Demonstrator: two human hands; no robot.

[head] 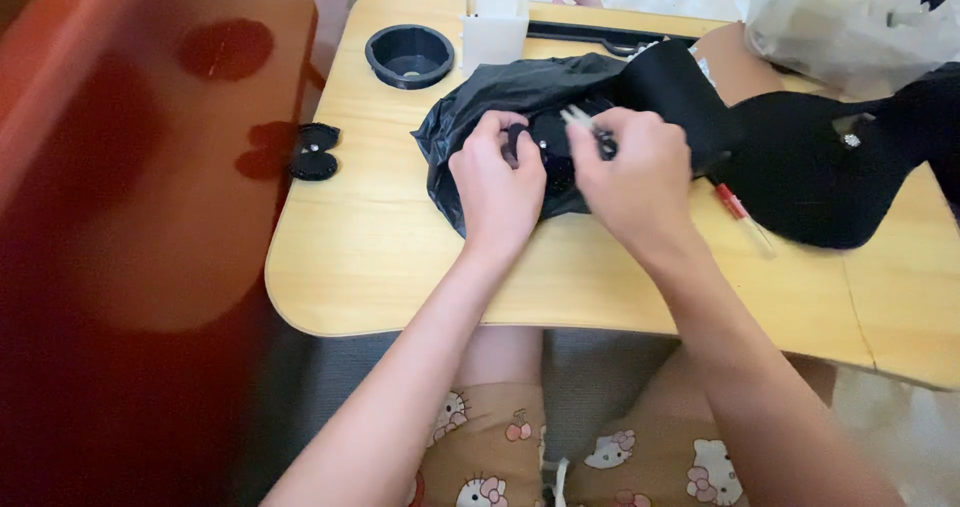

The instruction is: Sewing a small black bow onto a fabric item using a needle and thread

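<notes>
My left hand (pixel 497 182) pinches a small black round piece (pixel 545 137) over a crumpled black plastic bag (pixel 500 92) on a light wooden lap table (pixel 380 257). In my right hand (pixel 635 172) I hold a thin silver tool (pixel 588 127), possibly small scissors or tweezers, with its tip at the black piece. Both hands are close together, nearly touching. Black fabric (pixel 810 177) lies to the right of the bag.
A black cup holder (pixel 410 55) is set in the table's far left corner, a white slotted holder (pixel 494 25) beside it. A red-and-clear pen-like stick (pixel 742 214) lies near the fabric. Small black round parts (pixel 315 152) sit at the left edge. A clear bag with a plush toy (pixel 850 17) is far right.
</notes>
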